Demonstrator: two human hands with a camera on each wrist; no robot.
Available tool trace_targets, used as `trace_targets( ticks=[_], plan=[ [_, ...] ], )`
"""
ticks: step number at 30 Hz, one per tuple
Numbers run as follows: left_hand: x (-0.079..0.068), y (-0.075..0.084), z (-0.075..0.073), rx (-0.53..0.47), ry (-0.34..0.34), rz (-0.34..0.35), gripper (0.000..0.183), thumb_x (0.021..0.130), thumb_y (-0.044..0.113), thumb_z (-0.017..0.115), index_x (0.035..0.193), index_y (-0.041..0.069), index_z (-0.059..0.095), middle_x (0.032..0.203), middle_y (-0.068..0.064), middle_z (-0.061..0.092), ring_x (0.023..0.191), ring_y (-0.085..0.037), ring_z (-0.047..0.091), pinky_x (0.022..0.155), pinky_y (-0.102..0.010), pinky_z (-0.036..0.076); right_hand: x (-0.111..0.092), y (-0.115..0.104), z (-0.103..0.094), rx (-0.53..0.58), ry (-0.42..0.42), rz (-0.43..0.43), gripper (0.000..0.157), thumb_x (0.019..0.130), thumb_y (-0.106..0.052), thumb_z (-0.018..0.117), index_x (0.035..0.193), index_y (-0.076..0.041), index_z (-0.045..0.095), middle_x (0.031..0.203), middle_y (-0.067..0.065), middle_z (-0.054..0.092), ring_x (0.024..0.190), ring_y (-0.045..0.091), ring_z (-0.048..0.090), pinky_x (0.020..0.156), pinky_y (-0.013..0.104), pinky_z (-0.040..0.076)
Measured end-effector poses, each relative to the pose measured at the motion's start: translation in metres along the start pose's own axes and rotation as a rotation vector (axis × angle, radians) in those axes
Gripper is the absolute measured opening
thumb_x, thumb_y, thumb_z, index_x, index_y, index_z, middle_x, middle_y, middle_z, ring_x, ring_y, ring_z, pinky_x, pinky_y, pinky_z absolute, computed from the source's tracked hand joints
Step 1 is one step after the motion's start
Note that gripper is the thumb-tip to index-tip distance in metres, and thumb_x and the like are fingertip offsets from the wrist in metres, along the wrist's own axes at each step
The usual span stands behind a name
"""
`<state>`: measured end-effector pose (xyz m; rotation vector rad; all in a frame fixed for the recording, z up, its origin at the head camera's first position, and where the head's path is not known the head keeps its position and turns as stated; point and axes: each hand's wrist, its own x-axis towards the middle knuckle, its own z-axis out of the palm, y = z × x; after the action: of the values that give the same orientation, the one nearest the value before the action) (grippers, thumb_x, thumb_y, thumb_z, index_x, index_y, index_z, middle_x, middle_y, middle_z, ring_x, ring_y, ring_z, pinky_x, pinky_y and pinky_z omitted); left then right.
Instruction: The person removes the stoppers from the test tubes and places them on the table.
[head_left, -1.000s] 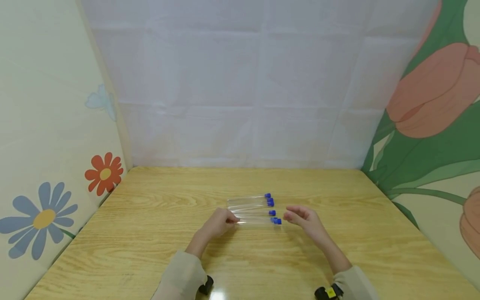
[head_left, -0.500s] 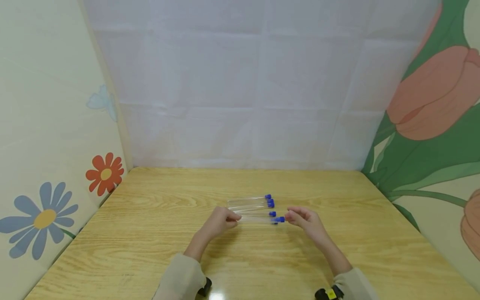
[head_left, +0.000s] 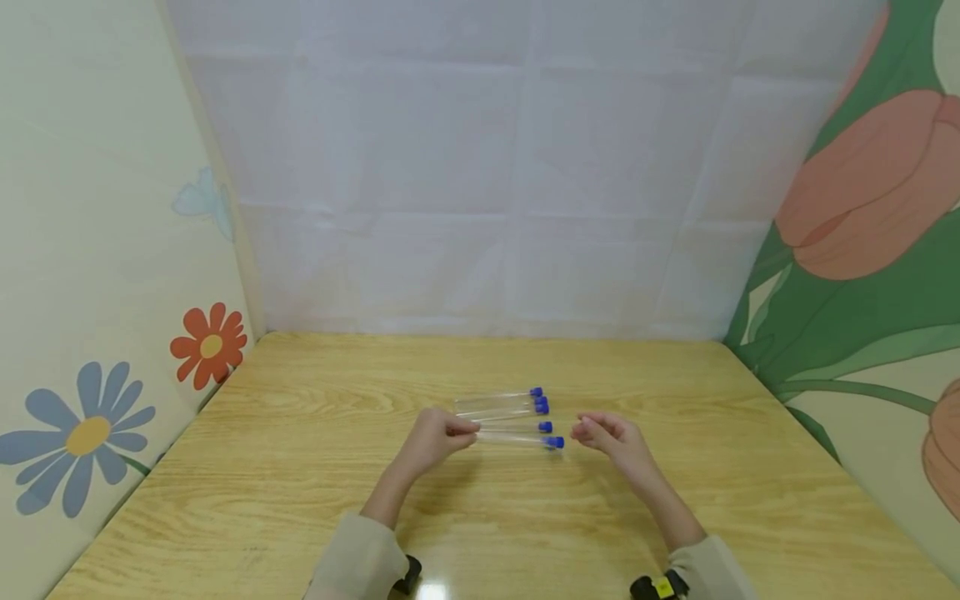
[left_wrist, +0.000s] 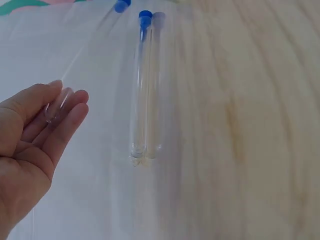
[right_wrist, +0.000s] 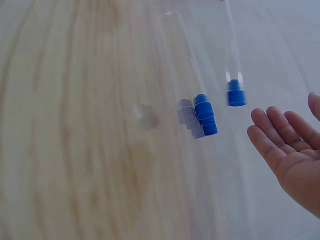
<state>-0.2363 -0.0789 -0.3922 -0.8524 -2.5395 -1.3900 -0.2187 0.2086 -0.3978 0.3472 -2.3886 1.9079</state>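
Observation:
My left hand (head_left: 435, 437) pinches the rounded bottom end of a clear test tube (head_left: 513, 439) with a blue cap; in the left wrist view, thumb and fingers close round that end. The tube slants away over the table, its blue cap (right_wrist: 236, 93) toward my right hand. Behind it, several more clear test tubes (head_left: 498, 411) with blue caps lie side by side, caps to the right. My right hand (head_left: 617, 440) hovers just right of the caps, fingers loosely extended and holding nothing. In the right wrist view, its fingertips (right_wrist: 257, 115) stand apart from the held tube's cap.
The wood-grain table (head_left: 300, 467) spreads out around the tubes. A white cloth (head_left: 510, 167) hangs behind its far edge. Panels painted with flowers flank it on the left (head_left: 90, 250) and right (head_left: 862, 333).
My left hand raises the front tube and shifts it right toward my right hand, then draws it back left. My right hand stays nearly in place.

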Motion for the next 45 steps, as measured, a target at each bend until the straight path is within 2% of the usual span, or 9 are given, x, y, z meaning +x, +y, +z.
trace_targets(
  ticks=[6,11,14,20,28,33,39,45],
  plan=[
    [-0.002,0.002,-0.005,-0.189,-0.012,-0.100,0.017,0.080,0.006,0.066,0.095,-0.002,0.069,0.090,-0.014,0.067,0.081,-0.019,0.064,0.065,-0.022,0.052,0.000,0.001,-0.001,0.015,-0.001,-0.010,0.035,0.094,-0.014,0.046,0.111,0.017,0.048,0.096,0.024,0.060,0.083,0.011,0.061,0.079,0.034,0.049],
    [-0.003,0.011,-0.012,-0.316,-0.023,-0.124,0.020,0.081,0.008,0.066,0.097,-0.004,0.067,0.089,-0.014,0.067,0.083,-0.028,0.063,0.069,-0.028,0.052,-0.001,0.000,-0.002,0.026,-0.006,-0.025,0.034,0.095,-0.013,0.045,0.110,0.018,0.048,0.096,0.026,0.059,0.084,0.013,0.061,0.080,0.037,0.049],
    [-0.002,0.011,-0.014,-0.344,-0.037,-0.130,0.022,0.081,0.009,0.065,0.098,-0.005,0.066,0.090,-0.013,0.067,0.086,-0.032,0.062,0.071,-0.028,0.052,0.000,0.001,-0.002,0.020,0.001,-0.012,0.034,0.095,-0.015,0.046,0.109,0.016,0.050,0.097,0.026,0.059,0.085,0.016,0.062,0.080,0.036,0.049],
    [0.000,0.024,-0.019,-0.353,-0.032,-0.131,0.022,0.081,0.007,0.065,0.099,-0.006,0.065,0.092,-0.015,0.066,0.086,-0.025,0.063,0.073,-0.028,0.051,0.001,0.000,-0.002,0.028,0.001,-0.009,0.036,0.094,-0.017,0.047,0.109,0.016,0.050,0.097,0.026,0.060,0.087,0.020,0.062,0.078,0.027,0.049],
    [-0.001,0.040,-0.026,-0.364,-0.016,-0.118,0.021,0.081,0.003,0.064,0.099,-0.007,0.065,0.092,-0.017,0.065,0.085,-0.024,0.063,0.073,-0.035,0.052,0.000,-0.004,-0.004,0.040,0.014,-0.014,0.035,0.095,-0.016,0.046,0.108,0.017,0.049,0.097,0.027,0.059,0.088,0.022,0.061,0.079,0.029,0.049],
    [-0.004,0.051,-0.031,-0.362,-0.010,-0.097,0.021,0.081,0.009,0.066,0.098,-0.003,0.067,0.091,-0.013,0.066,0.085,-0.020,0.063,0.072,-0.030,0.052,0.000,-0.005,-0.007,0.046,0.013,-0.038,0.033,0.094,-0.016,0.047,0.106,0.015,0.051,0.096,0.027,0.059,0.086,0.021,0.062,0.079,0.030,0.049],
    [-0.005,0.056,-0.036,-0.348,0.001,-0.087,0.020,0.081,0.008,0.066,0.097,-0.003,0.068,0.091,-0.012,0.067,0.084,-0.018,0.063,0.070,-0.026,0.052,0.001,-0.005,-0.008,0.053,0.016,-0.038,0.030,0.094,-0.017,0.048,0.103,0.011,0.054,0.095,0.025,0.061,0.086,0.021,0.062,0.078,0.030,0.049],
    [-0.006,0.060,-0.040,-0.332,0.016,-0.086,0.019,0.080,0.009,0.067,0.096,-0.002,0.068,0.092,-0.012,0.067,0.085,-0.018,0.063,0.070,-0.025,0.051,0.002,-0.010,-0.007,0.038,0.007,-0.053,0.031,0.094,-0.016,0.047,0.105,0.013,0.052,0.098,0.029,0.058,0.086,0.019,0.062,0.079,0.028,0.049]
  ],
)
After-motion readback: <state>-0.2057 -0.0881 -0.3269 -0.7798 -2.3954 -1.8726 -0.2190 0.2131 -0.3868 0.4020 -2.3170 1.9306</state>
